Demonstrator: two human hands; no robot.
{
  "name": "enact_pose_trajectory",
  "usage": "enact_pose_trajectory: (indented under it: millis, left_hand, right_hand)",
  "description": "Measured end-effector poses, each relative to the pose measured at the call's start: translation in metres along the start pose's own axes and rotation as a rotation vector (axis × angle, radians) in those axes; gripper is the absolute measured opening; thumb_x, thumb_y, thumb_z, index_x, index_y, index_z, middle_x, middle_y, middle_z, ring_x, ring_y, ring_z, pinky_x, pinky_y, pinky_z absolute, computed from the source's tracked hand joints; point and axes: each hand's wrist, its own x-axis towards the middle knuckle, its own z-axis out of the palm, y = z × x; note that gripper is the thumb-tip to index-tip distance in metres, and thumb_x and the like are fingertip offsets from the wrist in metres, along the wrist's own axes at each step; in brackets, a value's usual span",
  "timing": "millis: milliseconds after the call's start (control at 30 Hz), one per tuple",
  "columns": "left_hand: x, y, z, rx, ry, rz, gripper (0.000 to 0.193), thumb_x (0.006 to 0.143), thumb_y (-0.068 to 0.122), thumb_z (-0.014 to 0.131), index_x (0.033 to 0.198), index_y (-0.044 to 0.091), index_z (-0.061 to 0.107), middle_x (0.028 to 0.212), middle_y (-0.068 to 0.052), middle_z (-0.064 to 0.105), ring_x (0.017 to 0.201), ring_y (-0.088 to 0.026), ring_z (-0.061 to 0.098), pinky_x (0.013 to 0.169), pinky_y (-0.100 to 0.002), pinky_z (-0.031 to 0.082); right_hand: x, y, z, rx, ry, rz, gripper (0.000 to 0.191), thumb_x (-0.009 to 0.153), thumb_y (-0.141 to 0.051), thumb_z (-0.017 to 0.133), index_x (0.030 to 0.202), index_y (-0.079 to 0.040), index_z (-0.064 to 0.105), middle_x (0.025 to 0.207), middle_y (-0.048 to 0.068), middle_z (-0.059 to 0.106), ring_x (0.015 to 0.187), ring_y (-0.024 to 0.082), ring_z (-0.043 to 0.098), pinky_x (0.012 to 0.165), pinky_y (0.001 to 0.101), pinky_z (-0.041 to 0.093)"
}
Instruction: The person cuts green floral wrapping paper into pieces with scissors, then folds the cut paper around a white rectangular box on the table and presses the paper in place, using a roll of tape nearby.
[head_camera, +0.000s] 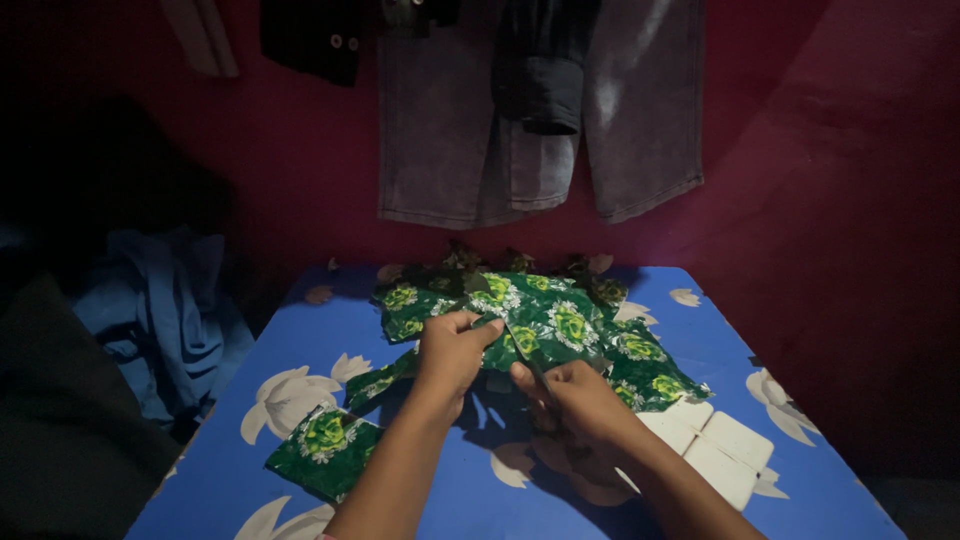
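A piece of green cloth with yellow-green flower prints (560, 325) lies bunched on the far half of a blue table with white flower patterns (300, 360). My left hand (452, 350) pinches the cloth's near edge and lifts it a little. My right hand (575, 395) is closed around dark scissors (528, 362) whose blades point up into the cloth just right of my left hand. A small cut square of the same green cloth (325, 450) lies flat at the near left of the table.
White folded pieces (725, 450) sit on the table at the near right. Grey shorts and dark clothes (540, 110) hang on the red wall behind. A blue garment (165, 320) is heaped to the left of the table.
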Motion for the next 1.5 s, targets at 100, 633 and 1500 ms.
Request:
enact_pose_trajectory:
  millis: [100,633,1500]
  left_hand:
    - [0.001,-0.001,-0.002,0.017,0.003,-0.052,0.014,0.086,0.012,0.076,0.085,-0.002,0.075,0.077,-0.006,0.075,0.065,-0.011,0.066,0.061,-0.028,0.051]
    - [0.005,-0.008,-0.008,-0.156,-0.154,-0.144,0.011,0.087,0.009,0.072,0.091,-0.001,0.075,0.083,-0.009,0.077,0.069,-0.016,0.071,0.064,-0.029,0.057]
    - [-0.003,0.004,-0.011,-0.092,-0.169,-0.217,0.024,0.09,0.021,0.074,0.091,-0.003,0.073,0.084,-0.01,0.074,0.068,-0.016,0.07,0.063,-0.032,0.057]
  right_hand:
    - [0.003,0.002,0.0,-0.023,0.028,-0.02,0.061,0.083,-0.059,0.075,0.055,-0.011,0.05,0.05,0.0,0.046,0.041,0.012,0.039,0.039,0.03,0.027]
    - [0.004,0.006,0.004,0.152,0.006,-0.038,0.058,0.084,-0.05,0.079,0.056,-0.01,0.048,0.052,0.0,0.045,0.043,0.012,0.038,0.04,0.0312,0.032]
    - [-0.008,-0.006,0.011,0.174,0.016,-0.033,0.057,0.086,-0.049,0.078,0.058,-0.011,0.046,0.051,-0.002,0.042,0.042,0.011,0.033,0.039,0.032,0.024]
